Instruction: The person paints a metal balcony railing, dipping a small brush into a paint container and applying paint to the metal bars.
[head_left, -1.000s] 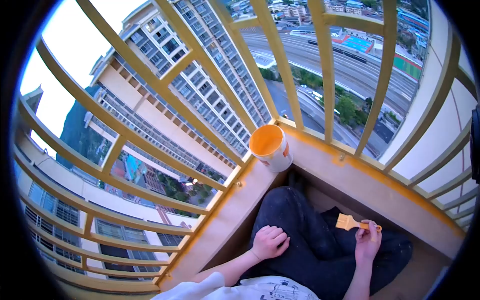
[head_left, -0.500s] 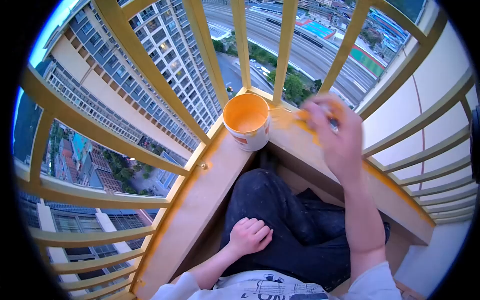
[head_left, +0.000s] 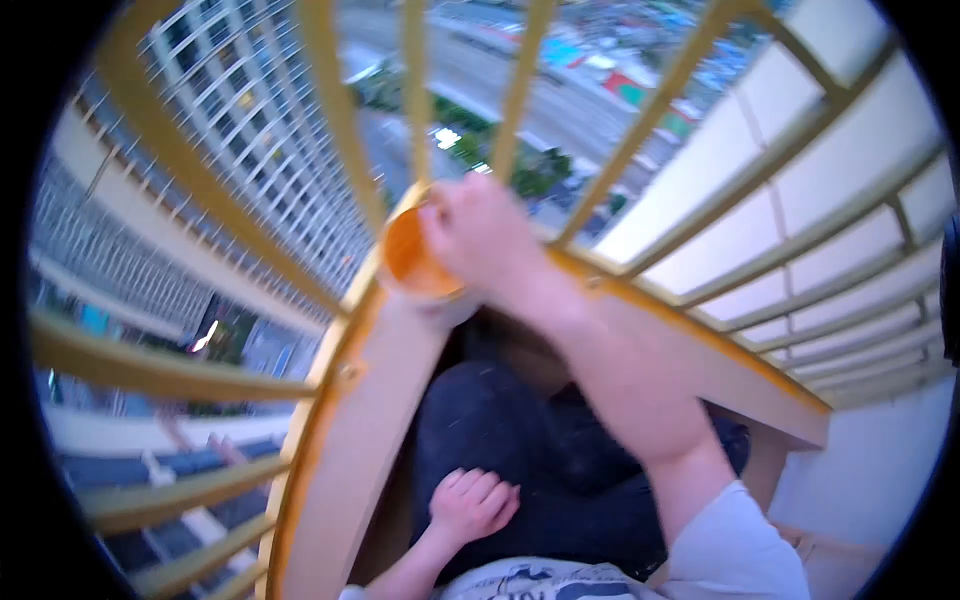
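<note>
- At the corner of the pale ledge [head_left: 375, 420], head view: a paint bucket [head_left: 405, 248] stood upright where the ledge's two sides met, close by the yellow railing [head_left: 520, 85].
- Bucket, interior: the inner wall was coated orange; my hand and the blur hid how much paint was left.
- Right hand [head_left: 478, 228]: I held it over the bucket's right rim, fingers bent towards the mouth. Blur concealed the fingertips, so I could not tell whether they gripped anything.
- Left hand [head_left: 474, 505]: it rested on my dark trousers [head_left: 480, 410], well apart from the bucket, back upward and fingers loosely curled; with the palm hidden, I could not tell whether it held anything.
- Portion done: an orange band [head_left: 735, 350] ran along the railing's foot on both sides of the corner, and orange showed around a bolt [head_left: 347, 370] on the left. I judged these strips already painted.
- Portion left: whether gaps remained, especially behind the bucket and my arm, I could not tell; I judged the coating along the foot well advanced.
</note>
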